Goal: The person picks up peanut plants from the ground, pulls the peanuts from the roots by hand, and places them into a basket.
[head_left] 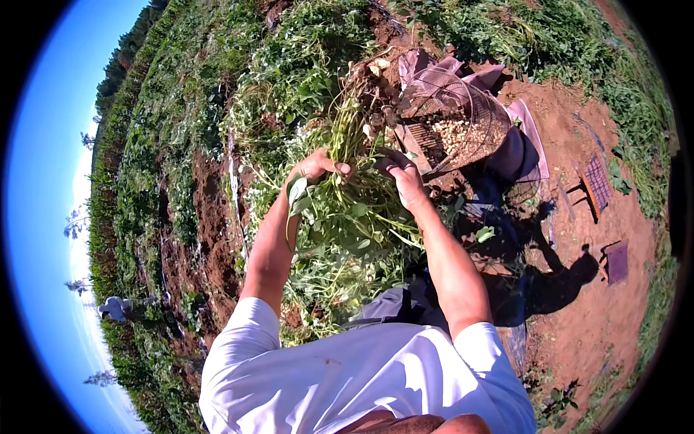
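Both my hands grip one bundle of peanut plants [348, 137] in front of me. My left hand [322, 166] is closed round the stems on the left side, thumb pointing right. On the right side, my right hand [402, 178] has its fingers curled into the stems, partly hidden by leaves. The roots, with soil and a few pale pods, point away from me toward the basket; the green leafy tops hang between my forearms. Just beyond my right hand stands a round wire-mesh basket [494, 119] holding many tan peanuts [463, 137]. A slatted piece [423, 145] sits at its near left side.
Mauve cloth [441, 76] lies around the basket. On the red soil to the right are a low seat with a grid top [597, 184] and another small seat [615, 262]. Piled green plants [340, 267] lie beneath my arms. Far left, another person [116, 307] bends among crop rows.
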`<state>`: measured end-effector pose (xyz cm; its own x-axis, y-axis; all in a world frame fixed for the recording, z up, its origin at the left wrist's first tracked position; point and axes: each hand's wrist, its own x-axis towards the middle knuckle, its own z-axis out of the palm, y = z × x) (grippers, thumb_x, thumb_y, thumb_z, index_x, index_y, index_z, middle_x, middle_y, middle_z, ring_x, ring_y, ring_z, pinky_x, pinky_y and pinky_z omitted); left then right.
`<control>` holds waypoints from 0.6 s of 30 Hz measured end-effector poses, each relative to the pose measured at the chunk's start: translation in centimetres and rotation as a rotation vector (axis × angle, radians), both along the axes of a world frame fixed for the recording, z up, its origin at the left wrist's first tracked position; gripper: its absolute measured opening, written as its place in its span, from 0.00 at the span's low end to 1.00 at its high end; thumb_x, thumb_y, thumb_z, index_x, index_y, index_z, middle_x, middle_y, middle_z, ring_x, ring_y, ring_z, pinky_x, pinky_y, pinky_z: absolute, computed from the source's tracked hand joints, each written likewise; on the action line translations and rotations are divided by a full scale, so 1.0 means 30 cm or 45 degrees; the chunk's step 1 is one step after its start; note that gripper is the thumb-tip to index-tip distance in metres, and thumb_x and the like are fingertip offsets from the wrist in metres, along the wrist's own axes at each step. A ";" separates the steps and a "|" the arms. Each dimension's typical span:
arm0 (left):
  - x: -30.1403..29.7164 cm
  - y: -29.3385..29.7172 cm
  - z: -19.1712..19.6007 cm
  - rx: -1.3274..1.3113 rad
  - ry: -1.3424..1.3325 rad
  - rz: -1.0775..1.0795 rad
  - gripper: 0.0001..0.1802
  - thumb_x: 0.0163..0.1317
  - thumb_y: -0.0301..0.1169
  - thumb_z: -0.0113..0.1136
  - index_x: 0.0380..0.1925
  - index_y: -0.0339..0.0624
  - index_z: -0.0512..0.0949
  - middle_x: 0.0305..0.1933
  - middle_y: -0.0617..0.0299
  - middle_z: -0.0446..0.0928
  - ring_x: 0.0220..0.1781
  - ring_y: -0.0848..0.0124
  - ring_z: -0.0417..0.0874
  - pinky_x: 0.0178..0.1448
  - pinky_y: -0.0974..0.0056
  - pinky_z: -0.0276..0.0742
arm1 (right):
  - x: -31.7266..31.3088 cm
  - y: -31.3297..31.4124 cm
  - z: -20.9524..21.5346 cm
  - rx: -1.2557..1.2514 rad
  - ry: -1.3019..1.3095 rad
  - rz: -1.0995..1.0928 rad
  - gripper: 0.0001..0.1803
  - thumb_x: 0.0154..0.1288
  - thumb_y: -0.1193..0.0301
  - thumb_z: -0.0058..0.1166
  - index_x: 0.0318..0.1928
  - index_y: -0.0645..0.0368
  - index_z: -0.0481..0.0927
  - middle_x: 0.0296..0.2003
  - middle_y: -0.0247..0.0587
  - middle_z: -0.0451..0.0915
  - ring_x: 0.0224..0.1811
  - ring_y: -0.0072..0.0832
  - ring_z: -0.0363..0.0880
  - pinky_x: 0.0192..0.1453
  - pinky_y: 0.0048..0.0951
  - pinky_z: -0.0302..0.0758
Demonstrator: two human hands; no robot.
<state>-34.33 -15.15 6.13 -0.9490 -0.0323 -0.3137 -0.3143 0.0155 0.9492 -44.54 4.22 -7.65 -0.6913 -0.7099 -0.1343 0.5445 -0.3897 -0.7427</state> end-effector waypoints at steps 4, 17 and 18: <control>-0.018 0.044 -0.009 0.037 -0.070 0.014 0.30 0.47 0.40 0.74 0.48 0.36 0.77 0.34 0.60 0.80 0.34 0.67 0.81 0.42 0.62 0.75 | 0.026 0.063 0.085 -0.070 -0.474 -0.032 0.10 0.69 0.73 0.54 0.48 0.61 0.78 0.41 0.39 0.83 0.39 0.31 0.83 0.43 0.35 0.84; -0.042 0.189 -0.056 0.007 0.057 0.331 0.25 0.45 0.32 0.76 0.43 0.35 0.77 0.33 0.59 0.81 0.33 0.67 0.81 0.42 0.61 0.78 | 0.012 0.107 0.065 0.041 -0.350 0.036 0.11 0.61 0.77 0.62 0.45 0.60 0.82 0.36 0.36 0.85 0.35 0.24 0.83 0.44 0.24 0.80; -0.037 0.186 -0.058 0.013 0.069 0.281 0.27 0.44 0.36 0.77 0.42 0.35 0.77 0.31 0.60 0.79 0.32 0.67 0.80 0.40 0.61 0.77 | -0.011 0.110 0.051 0.093 -0.415 -0.165 0.11 0.63 0.76 0.60 0.47 0.60 0.82 0.37 0.35 0.84 0.36 0.24 0.83 0.45 0.25 0.80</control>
<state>-35.45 -9.56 4.40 -0.9347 -0.2382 -0.2637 -0.2575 -0.0574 0.9646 -44.86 7.53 -6.11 -0.6874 -0.5996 -0.4098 0.7070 -0.4233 -0.5665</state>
